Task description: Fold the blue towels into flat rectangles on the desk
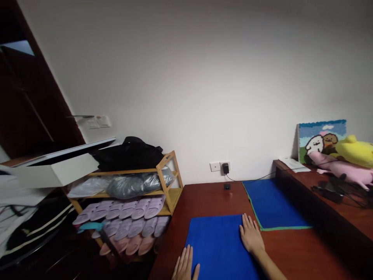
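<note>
A plain blue cloth (218, 245) lies flat on the reddish-brown table (204, 198) in front of me. My left hand (184, 265) rests at its left edge, fingers stretched out and thumb apart. At the far right corner of the cloth, my right hand (251, 235) lies flat with its fingers extended. Neither hand grips anything. Beyond my right hand, a second blue cloth (271, 202) with a green border is spread against the raised ledge. The near end of the first cloth runs out of the picture.
Left of the table stands a wooden rack (167, 182) with several lilac slippers (140, 208) and a black bag (131, 153) on top. A plugged-in charger (225, 168) trails a cable to the right ledge (303, 182), which bears a pink plush toy (340, 167) and a yellow one (355, 151).
</note>
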`<state>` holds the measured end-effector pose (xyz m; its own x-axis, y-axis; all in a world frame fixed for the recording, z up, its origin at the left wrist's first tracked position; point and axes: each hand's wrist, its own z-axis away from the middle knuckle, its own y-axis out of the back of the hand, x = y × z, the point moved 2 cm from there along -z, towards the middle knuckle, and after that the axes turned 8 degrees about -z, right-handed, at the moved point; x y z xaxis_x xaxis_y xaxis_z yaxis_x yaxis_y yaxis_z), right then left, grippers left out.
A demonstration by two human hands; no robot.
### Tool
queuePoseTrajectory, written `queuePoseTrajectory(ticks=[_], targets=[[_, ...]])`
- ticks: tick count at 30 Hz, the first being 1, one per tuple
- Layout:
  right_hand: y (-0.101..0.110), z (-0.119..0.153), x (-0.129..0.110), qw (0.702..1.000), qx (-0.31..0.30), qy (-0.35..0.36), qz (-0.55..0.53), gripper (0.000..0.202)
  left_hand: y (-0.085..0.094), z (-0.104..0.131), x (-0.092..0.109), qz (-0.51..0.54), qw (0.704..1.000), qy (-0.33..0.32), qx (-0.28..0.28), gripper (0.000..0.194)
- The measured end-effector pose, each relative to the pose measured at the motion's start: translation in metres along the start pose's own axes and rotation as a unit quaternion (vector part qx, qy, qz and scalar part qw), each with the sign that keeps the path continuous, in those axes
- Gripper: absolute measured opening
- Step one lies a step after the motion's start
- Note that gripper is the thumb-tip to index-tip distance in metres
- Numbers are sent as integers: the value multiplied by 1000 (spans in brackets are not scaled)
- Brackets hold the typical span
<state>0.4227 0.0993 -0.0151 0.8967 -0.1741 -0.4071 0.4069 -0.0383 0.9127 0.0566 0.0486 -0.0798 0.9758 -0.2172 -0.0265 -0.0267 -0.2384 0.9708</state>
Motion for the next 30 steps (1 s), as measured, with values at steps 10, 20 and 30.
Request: queuePoseTrajectory(ticks=[10, 20, 30], targets=[[5, 1, 1, 999, -11, -1, -30, 68, 37, -29, 33, -84, 995, -43, 18, 62], [8, 4, 2, 1000, -12, 11, -20, 67, 63, -125, 201, 65, 986, -140, -67, 62], [-7, -1, 7, 1000, -15, -5, 18, 69, 55, -121, 41, -31, 993, 44, -109, 72]])
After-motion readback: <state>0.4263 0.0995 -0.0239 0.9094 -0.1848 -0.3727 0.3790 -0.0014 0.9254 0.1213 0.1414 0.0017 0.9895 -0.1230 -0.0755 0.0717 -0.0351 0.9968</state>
